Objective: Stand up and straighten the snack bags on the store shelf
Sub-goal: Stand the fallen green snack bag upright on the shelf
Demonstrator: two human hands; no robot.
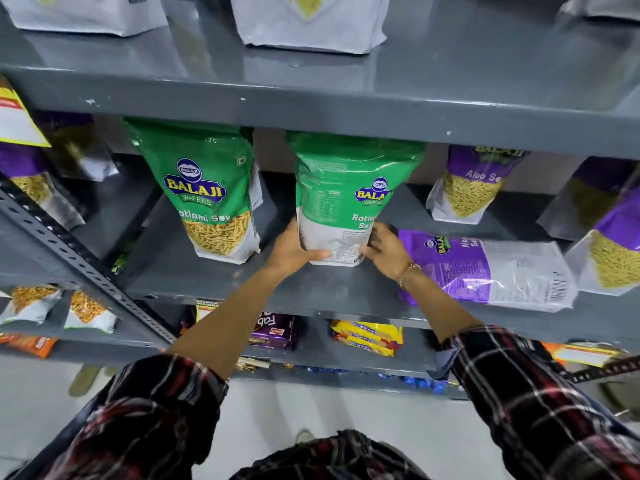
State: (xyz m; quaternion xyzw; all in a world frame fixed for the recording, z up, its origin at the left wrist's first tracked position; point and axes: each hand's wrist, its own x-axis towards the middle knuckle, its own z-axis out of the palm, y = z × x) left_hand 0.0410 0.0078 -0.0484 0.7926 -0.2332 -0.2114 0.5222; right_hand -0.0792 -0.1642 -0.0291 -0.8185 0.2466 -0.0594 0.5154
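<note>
A green Ratlami Sev bag (343, 188) stands upright in the middle of the grey shelf (214, 282), turned partly sideways so its back panel shows. My left hand (294, 251) grips its bottom left corner. My right hand (388, 252) touches its bottom right edge. A second green bag (207, 188) stands upright to the left, facing front. Right of my hands, a purple Aloo Sev bag (485, 268) lies flat on its side. Upright purple bags stand behind it (474, 185) and at the far right (609, 237).
The upper shelf edge (311, 109) hangs just over the bag tops, with white bags (311, 22) above. A perforated upright post (79, 268) slants on the left. Biscuit packs (367, 337) and small packets (90, 311) fill lower shelves.
</note>
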